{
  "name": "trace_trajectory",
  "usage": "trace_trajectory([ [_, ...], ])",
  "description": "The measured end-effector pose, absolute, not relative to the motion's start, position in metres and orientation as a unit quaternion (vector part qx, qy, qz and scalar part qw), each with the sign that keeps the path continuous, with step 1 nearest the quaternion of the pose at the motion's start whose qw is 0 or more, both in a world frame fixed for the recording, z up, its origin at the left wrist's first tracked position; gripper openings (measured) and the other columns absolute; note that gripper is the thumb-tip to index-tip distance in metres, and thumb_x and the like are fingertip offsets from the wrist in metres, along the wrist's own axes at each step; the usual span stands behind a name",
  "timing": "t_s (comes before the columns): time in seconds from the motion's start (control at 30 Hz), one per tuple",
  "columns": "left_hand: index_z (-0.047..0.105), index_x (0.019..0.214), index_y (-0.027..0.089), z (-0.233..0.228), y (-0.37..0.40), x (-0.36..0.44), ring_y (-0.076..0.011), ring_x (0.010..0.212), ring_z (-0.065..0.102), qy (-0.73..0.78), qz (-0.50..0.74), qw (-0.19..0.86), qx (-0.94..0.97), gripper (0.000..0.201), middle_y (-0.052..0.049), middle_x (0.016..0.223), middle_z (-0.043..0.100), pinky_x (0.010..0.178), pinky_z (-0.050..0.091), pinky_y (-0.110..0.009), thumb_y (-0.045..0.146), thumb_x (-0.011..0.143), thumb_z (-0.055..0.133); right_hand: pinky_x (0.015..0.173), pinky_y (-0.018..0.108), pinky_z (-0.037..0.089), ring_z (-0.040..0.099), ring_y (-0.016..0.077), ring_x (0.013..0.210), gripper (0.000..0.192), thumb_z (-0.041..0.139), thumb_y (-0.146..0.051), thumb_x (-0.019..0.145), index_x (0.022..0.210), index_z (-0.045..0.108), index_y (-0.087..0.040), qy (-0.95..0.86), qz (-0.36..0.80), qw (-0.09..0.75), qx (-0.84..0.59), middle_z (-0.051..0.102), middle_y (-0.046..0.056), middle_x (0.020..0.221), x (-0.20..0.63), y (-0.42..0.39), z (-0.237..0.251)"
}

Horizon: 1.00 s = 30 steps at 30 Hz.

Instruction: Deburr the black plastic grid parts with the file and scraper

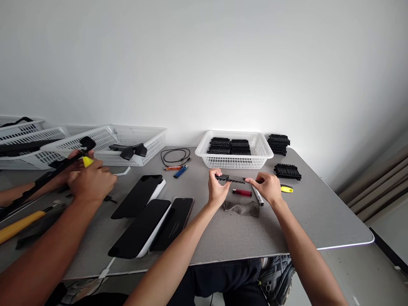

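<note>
My left hand (218,188) pinches a flat black plastic piece (232,179) with a toothed edge, raised above the table. At the right end of this piece are the fingertips of my closed right hand (267,187). A yellow-and-black tool handle (287,188) sticks out behind that hand, seemingly in its grip; the tool's working end is hidden. Below the hands lie a dark red lighter-like object (242,193), a white marker (258,196) and a crumpled grey cloth (242,208).
A white basket (236,161) holds several similar black pieces. More are stacked (278,144) beside it, with others (287,171) nearer. Phones (140,229) lie left, below a cable (175,157) and blue lighter (181,171). A co-worker's hands (92,180) work at far left.
</note>
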State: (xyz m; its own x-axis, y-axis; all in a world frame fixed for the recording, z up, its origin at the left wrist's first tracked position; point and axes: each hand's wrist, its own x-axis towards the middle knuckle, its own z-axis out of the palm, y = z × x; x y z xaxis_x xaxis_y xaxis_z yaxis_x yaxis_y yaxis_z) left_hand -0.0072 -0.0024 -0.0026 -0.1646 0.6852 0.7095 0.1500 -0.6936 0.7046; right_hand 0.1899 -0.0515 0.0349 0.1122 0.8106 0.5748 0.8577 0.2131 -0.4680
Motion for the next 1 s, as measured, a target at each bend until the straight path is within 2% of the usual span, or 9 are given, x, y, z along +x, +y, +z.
trace_trajectory([
  [0.17,0.035,0.088,0.024,-0.004,-0.002,-0.006,-0.0145,0.081,0.045,0.352,0.677,0.19,0.618,0.046,0.002,0.087,0.042,0.079,0.04,-0.03,0.003,0.058,0.064,0.053,0.027,0.029,0.043,0.0119,0.048,0.064,0.049,-0.079,0.08,0.052,0.047,-0.021,-0.659,-0.03,0.425,-0.62,0.055,0.001,0.052,0.188,-0.051,0.034],
  [0.33,0.034,0.088,0.025,-0.004,-0.003,-0.006,-0.0143,0.081,0.045,0.337,0.672,0.2,0.628,0.047,0.001,0.088,0.042,0.077,0.04,-0.029,0.003,0.059,0.064,0.053,0.026,0.026,0.042,0.0117,0.049,0.064,0.046,-0.078,0.082,0.054,0.048,-0.021,-0.674,-0.041,0.41,-0.613,0.057,0.002,0.055,0.184,-0.053,0.033],
  [0.6,0.034,0.088,0.025,-0.004,0.001,-0.009,-0.0142,0.081,0.045,0.346,0.675,0.2,0.62,0.047,0.002,0.087,0.042,0.078,0.04,-0.029,0.003,0.059,0.065,0.052,0.026,0.026,0.04,0.0109,0.047,0.065,0.052,-0.08,0.078,0.052,0.045,-0.02,-0.657,-0.042,0.428,-0.619,0.053,0.0,0.05,0.189,-0.053,0.035],
  [0.83,0.035,0.087,0.025,-0.003,-0.002,-0.008,-0.0144,0.081,0.045,0.335,0.671,0.214,0.626,0.045,0.001,0.087,0.043,0.078,0.039,-0.029,0.004,0.06,0.065,0.052,0.027,0.025,0.039,0.011,0.048,0.064,0.05,-0.078,0.08,0.054,0.046,-0.02,-0.673,-0.064,0.408,-0.614,0.055,0.001,0.053,0.185,-0.054,0.036],
  [1.0,0.034,0.088,0.025,-0.001,0.004,-0.012,-0.0145,0.081,0.044,0.341,0.688,0.199,0.609,0.047,0.002,0.087,0.042,0.079,0.039,-0.03,0.004,0.059,0.065,0.051,0.027,0.025,0.038,0.0112,0.047,0.065,0.047,-0.08,0.079,0.053,0.045,-0.021,-0.631,-0.023,0.429,-0.646,0.051,0.0,0.05,0.198,-0.053,0.041],
])
